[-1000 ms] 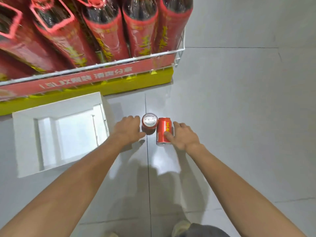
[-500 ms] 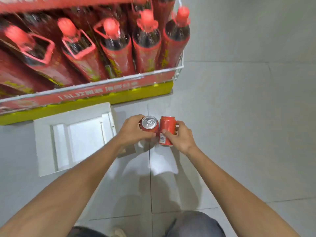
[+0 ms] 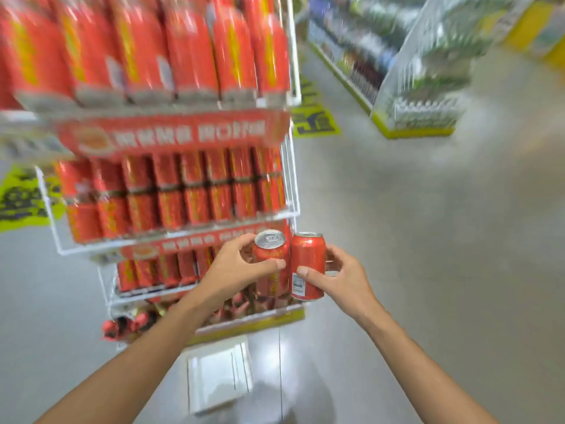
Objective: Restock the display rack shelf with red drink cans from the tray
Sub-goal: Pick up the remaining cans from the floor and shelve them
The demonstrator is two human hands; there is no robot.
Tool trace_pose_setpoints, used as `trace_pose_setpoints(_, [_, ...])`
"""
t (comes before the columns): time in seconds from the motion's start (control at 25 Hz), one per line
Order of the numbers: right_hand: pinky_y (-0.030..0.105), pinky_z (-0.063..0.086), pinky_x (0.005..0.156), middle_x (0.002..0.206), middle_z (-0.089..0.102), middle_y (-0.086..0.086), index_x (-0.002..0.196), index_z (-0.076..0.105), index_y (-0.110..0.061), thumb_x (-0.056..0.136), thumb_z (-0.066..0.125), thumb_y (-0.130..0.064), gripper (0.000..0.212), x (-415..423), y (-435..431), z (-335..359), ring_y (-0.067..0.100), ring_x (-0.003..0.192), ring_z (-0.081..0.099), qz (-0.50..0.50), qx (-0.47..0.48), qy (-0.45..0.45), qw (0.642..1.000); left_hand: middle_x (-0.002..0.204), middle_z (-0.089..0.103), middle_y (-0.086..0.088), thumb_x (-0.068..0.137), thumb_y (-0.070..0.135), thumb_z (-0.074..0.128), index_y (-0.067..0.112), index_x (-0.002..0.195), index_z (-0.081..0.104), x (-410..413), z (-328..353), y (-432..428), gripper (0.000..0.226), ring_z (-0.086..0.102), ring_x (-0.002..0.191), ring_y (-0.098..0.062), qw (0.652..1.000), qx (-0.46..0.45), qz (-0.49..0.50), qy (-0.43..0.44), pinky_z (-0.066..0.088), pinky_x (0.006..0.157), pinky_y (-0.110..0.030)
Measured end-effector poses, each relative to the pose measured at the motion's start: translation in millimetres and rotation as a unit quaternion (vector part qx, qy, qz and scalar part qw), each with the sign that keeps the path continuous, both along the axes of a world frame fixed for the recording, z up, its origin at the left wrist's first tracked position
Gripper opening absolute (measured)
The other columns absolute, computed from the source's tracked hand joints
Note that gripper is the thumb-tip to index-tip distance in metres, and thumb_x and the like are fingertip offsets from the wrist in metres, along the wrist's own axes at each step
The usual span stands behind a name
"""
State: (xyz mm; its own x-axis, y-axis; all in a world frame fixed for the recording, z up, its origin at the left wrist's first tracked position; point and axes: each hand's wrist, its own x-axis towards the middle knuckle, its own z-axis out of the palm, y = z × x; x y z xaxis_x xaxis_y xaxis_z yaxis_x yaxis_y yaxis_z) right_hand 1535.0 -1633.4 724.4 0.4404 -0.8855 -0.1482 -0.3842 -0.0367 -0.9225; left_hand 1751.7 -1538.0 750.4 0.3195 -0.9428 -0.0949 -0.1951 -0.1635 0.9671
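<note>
My left hand (image 3: 235, 272) grips a red drink can (image 3: 270, 250) with a silver top. My right hand (image 3: 339, 278) grips a second red can (image 3: 307, 261) right beside it, and the two cans touch. Both are held upright in front of the lower right part of the white wire display rack (image 3: 289, 182). The rack's shelves hold rows of red cans (image 3: 180, 194), blurred by motion. The white tray (image 3: 218, 373) lies on the floor below, with nothing visible in it.
Red bottles (image 3: 122, 324) fill the rack's bottom level above a yellow base. Grey floor opens to the right. Other store shelving (image 3: 412, 75) stands at the far right, and yellow floor markings (image 3: 315, 120) lie behind the rack.
Both hands lifted the two cans off the floor and raised them to the rack's lower shelves. The view tilted up from the floor to the whole rack.
</note>
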Motion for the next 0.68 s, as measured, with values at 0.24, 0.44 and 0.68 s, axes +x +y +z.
trace_pose_setpoints(0.24, [0.013, 0.05, 0.071, 0.096, 0.078, -0.017, 0.105, 0.072, -0.034, 0.065, 0.094, -0.052, 0.05, 53, -17, 205, -0.006, 0.087, 0.07, -0.012, -0.157, -0.032, 0.987, 0.082, 0.074, 0.004, 0.069, 0.032, 0.094, 0.016, 0.098, 0.068, 29, 210, -11, 0.042, 0.064, 0.066, 0.007, 0.986, -0.098, 0.102, -0.083, 0.049, 0.064, -0.013])
trace_pose_setpoints(0.44, [0.029, 0.059, 0.083, 0.099, 0.076, -0.012, 0.111, 0.071, -0.027, 0.066, 0.088, -0.066, 0.063, 107, -64, 303, 0.003, 0.09, 0.071, -0.028, -0.261, -0.037, 0.964, 0.081, 0.075, 0.002, 0.062, 0.044, 0.094, 0.016, 0.09, 0.073, 61, 302, -56, 0.044, 0.07, 0.073, -0.013, 0.961, -0.163, 0.199, -0.099, 0.055, 0.065, -0.03])
trace_pose_setpoints(0.68, [0.04, 0.055, 0.089, 0.121, 0.073, 0.003, 0.129, 0.06, -0.02, 0.062, 0.077, -0.084, 0.094, 174, -163, 356, 0.027, 0.117, 0.068, -0.028, -0.311, 0.013, 0.95, 0.061, 0.064, 0.001, 0.054, 0.052, 0.093, 0.006, 0.071, 0.072, 104, 344, -161, 0.053, 0.055, 0.058, -0.016, 0.932, -0.117, 0.32, -0.123, 0.04, 0.056, -0.03])
